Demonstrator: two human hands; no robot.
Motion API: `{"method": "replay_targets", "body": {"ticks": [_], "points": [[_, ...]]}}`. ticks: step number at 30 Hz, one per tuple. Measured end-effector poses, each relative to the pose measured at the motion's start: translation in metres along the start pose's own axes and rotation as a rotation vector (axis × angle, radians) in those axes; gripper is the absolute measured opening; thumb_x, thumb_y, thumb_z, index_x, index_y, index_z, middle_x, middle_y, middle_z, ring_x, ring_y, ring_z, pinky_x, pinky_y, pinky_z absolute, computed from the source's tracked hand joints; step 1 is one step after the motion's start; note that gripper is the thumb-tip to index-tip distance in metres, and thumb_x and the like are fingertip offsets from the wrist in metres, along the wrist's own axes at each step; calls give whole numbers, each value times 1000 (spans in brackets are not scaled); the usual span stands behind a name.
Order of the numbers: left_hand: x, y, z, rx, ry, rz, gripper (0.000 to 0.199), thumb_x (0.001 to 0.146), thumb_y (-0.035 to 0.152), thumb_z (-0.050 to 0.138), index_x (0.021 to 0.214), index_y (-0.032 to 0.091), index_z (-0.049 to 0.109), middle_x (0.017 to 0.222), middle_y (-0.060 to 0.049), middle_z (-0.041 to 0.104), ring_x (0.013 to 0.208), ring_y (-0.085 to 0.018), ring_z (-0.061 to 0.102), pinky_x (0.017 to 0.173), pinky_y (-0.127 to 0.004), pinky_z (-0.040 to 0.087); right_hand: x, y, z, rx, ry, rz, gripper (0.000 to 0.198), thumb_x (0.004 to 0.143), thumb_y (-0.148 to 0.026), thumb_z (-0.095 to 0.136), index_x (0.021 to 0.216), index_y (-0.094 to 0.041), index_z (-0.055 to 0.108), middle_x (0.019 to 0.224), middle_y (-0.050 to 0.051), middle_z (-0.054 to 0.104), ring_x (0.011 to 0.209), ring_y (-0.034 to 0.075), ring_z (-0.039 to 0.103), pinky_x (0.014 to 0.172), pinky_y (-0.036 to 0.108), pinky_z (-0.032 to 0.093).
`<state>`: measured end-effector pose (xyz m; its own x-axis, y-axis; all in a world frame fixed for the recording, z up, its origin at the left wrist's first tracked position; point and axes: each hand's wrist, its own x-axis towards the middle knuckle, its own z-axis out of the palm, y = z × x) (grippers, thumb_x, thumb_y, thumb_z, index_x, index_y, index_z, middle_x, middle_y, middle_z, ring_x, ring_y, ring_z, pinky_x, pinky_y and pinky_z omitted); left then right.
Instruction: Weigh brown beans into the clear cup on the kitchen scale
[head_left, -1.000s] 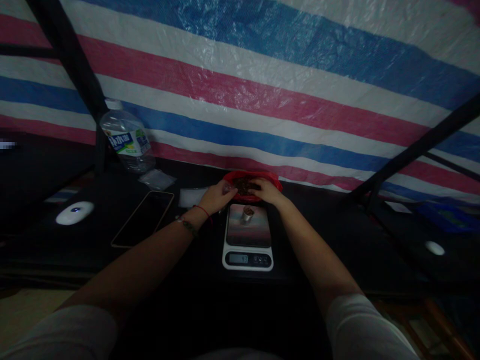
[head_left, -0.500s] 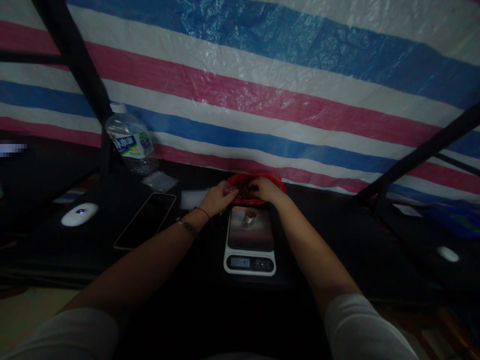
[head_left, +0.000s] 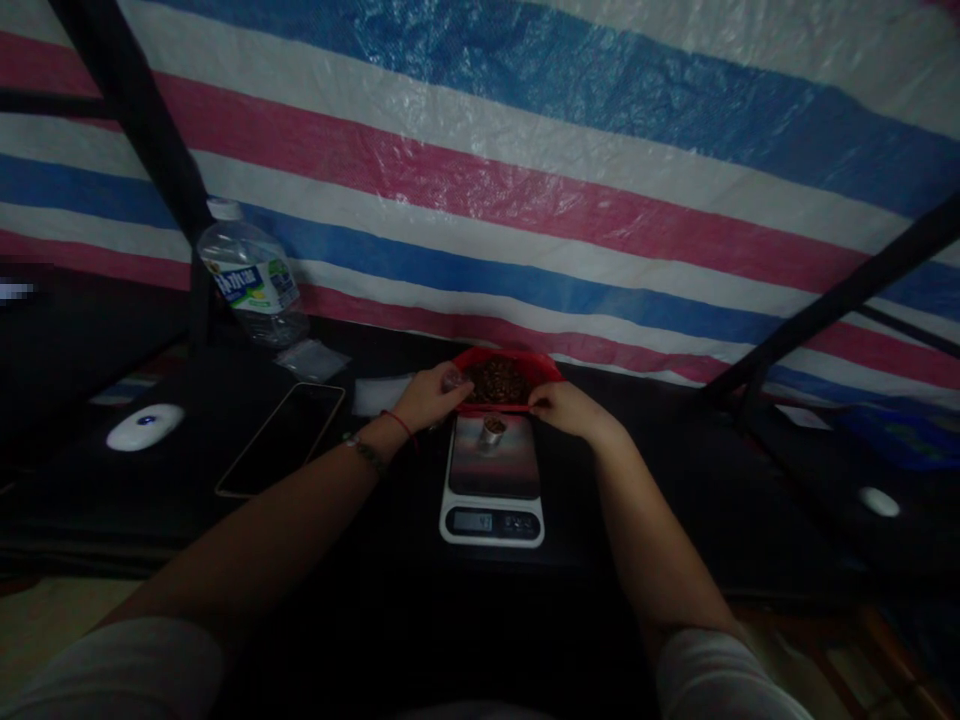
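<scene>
A red bag [head_left: 541, 364] lies open at the back of the dark table, with brown bits [head_left: 498, 381] inside. My left hand [head_left: 429, 398] grips the bag's left edge with curled fingers. My right hand [head_left: 568, 410] pinches the bag's near right edge, fingertips together. Just in front of the bag stands a white kitchen scale [head_left: 491, 485] with a lit display. A small metal cup [head_left: 492, 430] holding a few brown bits sits on the scale's plate, between my two hands.
A water bottle [head_left: 251, 280] stands at the back left, with a small clear packet [head_left: 311, 358] beside it. A phone [head_left: 281, 438] and a white pad [head_left: 379, 393] lie left of the scale. A white puck-shaped device [head_left: 145, 427] lies far left, another [head_left: 877, 500] far right. A striped tarp [head_left: 525, 200] hangs behind.
My right hand has come out of the red bag and back to its near right edge, uncovering the brown bits. My left hand has stayed on the left edge.
</scene>
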<state>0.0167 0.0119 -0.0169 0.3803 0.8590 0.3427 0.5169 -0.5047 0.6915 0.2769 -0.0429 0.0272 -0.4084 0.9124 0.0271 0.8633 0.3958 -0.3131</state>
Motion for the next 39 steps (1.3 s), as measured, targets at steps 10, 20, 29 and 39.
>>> {"method": "replay_targets", "body": {"ticks": [10,20,29,39], "points": [[-1,4,-9,-38,-11,52,32,79,49,52,86,19,61,77,-3,68,71,-18,65,63,-28,48,-12,2,-2,184,151,38,18,78,-15,55,86,-19,70,85,2,71,77,16,65,72,26,47],[0,3,-12,27,60,107,29,79,46,52,86,19,59,79,-3,68,72,-18,64,65,-28,48,-21,-2,5,102,423,50,20,82,-18,51,90,-19,70,90,4,71,80,18,65,75,30,48],[-1,6,-10,-94,239,154,39,75,43,59,102,17,51,88,-5,66,78,-17,63,71,-29,49,-16,6,30,188,593,-9,36,80,-11,44,106,-20,65,88,2,70,80,16,65,78,30,50],[-1,8,1,-149,226,95,36,77,41,57,103,16,56,95,-6,65,87,-19,61,80,-32,48,-18,1,27,161,653,-59,42,75,-6,41,105,-22,65,91,3,68,88,18,63,85,34,50]]}}
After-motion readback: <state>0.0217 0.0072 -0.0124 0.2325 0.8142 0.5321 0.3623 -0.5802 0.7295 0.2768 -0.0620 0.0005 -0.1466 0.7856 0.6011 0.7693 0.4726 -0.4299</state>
